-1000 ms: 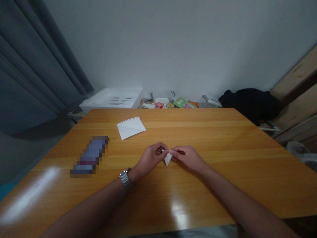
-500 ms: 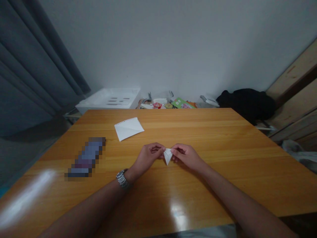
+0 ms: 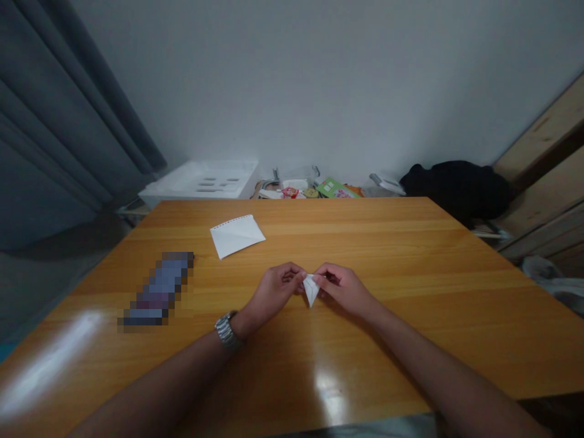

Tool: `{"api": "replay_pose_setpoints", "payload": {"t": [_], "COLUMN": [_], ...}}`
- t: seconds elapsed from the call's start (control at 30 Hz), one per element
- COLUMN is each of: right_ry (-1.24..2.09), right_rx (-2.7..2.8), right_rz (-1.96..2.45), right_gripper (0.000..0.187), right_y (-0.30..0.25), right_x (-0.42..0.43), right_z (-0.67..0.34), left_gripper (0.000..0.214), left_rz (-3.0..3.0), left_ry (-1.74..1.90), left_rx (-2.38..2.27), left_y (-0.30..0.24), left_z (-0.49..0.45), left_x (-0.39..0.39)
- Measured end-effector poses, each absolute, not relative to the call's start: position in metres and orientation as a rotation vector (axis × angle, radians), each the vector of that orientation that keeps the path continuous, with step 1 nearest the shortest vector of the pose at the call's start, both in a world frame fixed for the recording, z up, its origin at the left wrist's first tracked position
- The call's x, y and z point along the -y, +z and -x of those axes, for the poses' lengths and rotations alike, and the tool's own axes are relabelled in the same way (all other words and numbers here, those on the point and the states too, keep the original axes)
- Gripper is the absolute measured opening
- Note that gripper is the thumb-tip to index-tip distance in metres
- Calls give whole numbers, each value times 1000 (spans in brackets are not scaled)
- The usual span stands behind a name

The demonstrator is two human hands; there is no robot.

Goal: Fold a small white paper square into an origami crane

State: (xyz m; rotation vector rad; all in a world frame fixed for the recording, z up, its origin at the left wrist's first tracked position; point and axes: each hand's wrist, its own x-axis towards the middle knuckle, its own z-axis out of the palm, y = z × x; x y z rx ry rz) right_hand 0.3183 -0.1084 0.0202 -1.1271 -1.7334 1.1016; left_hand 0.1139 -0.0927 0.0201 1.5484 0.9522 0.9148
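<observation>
A small piece of folded white paper [image 3: 311,292], shaped like a triangle with its point toward me, is held just over the wooden table [image 3: 383,237]. My left hand [image 3: 280,289] pinches its upper left corner between thumb and fingers; a metal watch [image 3: 227,330] is on that wrist. On the other side, my right hand [image 3: 344,287] grips the upper right corner, thumb on top. Crease lines show on the paper's face. Its top edge is partly covered by my thumbs.
A white sheet [image 3: 238,236] with a torn perforated edge lies beyond my left hand. At the left is a pixelated flat phone-like object [image 3: 159,289]. Behind the table stand a white plastic tray [image 3: 205,176], a green booklet [image 3: 336,188] and a black bag [image 3: 456,188].
The folded paper has shifted slightly right and toward me, and both thumbs have moved a little inward over it. Both hands keep their hold.
</observation>
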Motion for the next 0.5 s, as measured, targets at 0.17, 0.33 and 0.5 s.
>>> {"api": "replay_pose_setpoints", "payload": {"t": [0.17, 0.33, 0.5], "right_ry": [1172, 1215, 1264], "right_rx": [1674, 1631, 1584], "right_rz": [1130, 1123, 1127], "right_gripper": [33, 36, 41], "right_y": [16, 19, 21], "right_x": [107, 107, 106], "right_z": [-318, -315, -316], "left_gripper": [32, 35, 37], "left_rz": [-1528, -1535, -1548], "left_ry": [938, 951, 982], "left_rx": [-984, -988, -1001], "left_y": [21, 20, 17], "left_z": [-116, -116, -114], "left_x": [92, 90, 88]}}
